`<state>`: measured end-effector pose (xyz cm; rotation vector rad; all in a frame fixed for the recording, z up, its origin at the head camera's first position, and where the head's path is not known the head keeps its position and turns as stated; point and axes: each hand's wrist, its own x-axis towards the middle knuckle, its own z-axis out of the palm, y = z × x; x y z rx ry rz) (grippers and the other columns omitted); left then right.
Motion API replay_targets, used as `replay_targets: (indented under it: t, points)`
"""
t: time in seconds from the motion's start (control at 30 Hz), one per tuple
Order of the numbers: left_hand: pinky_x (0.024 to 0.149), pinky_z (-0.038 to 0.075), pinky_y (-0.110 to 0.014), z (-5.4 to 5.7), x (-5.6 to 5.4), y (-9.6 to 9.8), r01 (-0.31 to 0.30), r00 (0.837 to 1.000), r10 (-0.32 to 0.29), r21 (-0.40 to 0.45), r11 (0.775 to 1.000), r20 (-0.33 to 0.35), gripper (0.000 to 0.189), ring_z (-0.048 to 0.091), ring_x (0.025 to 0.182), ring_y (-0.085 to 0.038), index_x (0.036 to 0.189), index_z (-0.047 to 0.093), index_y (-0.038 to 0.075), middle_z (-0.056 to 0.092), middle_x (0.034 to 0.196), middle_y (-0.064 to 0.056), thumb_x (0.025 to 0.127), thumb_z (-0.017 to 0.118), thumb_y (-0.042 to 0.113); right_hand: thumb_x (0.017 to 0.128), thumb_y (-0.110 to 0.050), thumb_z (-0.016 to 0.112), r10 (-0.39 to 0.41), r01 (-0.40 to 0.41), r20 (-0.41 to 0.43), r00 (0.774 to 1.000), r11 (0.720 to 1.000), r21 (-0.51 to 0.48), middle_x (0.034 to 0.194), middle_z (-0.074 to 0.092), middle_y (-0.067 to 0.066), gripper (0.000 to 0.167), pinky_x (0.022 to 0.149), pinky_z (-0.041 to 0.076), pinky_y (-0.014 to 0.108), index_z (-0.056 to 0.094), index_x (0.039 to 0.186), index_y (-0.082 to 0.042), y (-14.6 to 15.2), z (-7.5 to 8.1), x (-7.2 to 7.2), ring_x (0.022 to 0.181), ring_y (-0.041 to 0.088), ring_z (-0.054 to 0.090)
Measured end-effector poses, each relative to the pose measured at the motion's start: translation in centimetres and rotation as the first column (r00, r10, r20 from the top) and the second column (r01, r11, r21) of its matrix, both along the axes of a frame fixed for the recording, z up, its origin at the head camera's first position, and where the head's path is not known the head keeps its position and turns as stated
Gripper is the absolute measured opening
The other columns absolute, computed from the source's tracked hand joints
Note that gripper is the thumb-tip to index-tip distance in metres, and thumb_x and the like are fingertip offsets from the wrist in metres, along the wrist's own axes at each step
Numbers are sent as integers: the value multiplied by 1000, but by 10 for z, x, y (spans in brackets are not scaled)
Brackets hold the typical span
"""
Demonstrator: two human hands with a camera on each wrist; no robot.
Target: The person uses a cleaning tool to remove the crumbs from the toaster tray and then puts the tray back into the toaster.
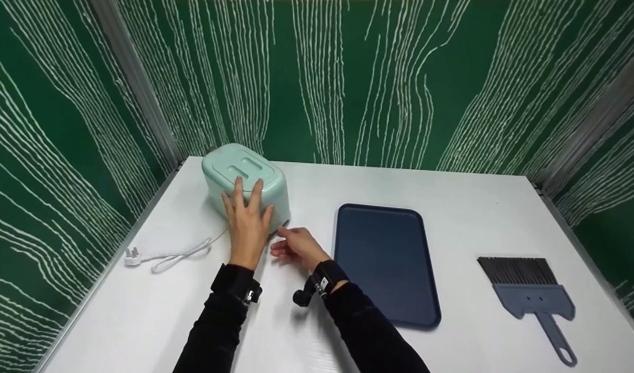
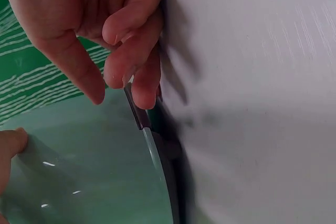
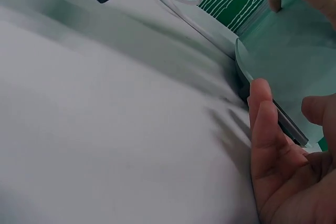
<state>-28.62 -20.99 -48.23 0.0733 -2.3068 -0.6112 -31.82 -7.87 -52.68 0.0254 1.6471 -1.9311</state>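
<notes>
A mint-green toaster (image 1: 249,186) stands at the back left of the white table, its top covered by a lid with two recessed shapes. My left hand (image 1: 248,225) rests on its near side with fingers spread, the fingertips reaching up to the top edge. Low at the toaster's right end is my right hand (image 1: 301,247), palm turned up. Its fingers are right at a dark strip (image 2: 135,109) along the toaster's base, like the edge of a crumb tray. The right thumb stands apart from that strip in the right wrist view.
A white cord with a plug (image 1: 133,256) lies left of the toaster. To the right is a dark blue tray (image 1: 384,264). Farther right lies a grey-blue hand brush (image 1: 534,298) with black bristles. Green walls with white lines surround the table.
</notes>
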Motion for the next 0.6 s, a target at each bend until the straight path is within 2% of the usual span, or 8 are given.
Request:
replay_targets:
  t: [0.1, 0.3, 0.6]
  points:
    - [120, 35, -77, -1, -1, -1, 4, 1000, -5, -25, 1000, -26, 63, 30, 146, -75, 155, 56, 18, 35, 168, -27, 97, 81, 25, 114, -27, 53, -2, 2, -10, 1000, 1000, -14, 74, 73, 3, 39, 55, 57, 18, 61, 129, 8, -4, -1, -1, 59, 8, 70]
    - [123, 31, -76, -3, -1, -1, 1, 998, -5, -68, 998, -70, 63, 34, 146, -73, 153, 58, 16, 39, 164, -29, 96, 82, 24, 115, -31, 50, -2, 5, 31, 1000, 996, -86, 72, 72, 0, 39, 56, 54, 17, 64, 123, 5, -8, -3, -5, 58, 6, 67]
    - [124, 29, -75, -2, -1, -2, -5, 999, 2, -66, 998, -41, 63, 32, 148, -72, 156, 56, 17, 38, 166, -29, 98, 80, 27, 116, -26, 49, -24, 34, 79, 997, 991, -130, 70, 68, -1, 33, 57, 51, 17, 65, 113, 2, -12, -2, -9, 59, 5, 61]
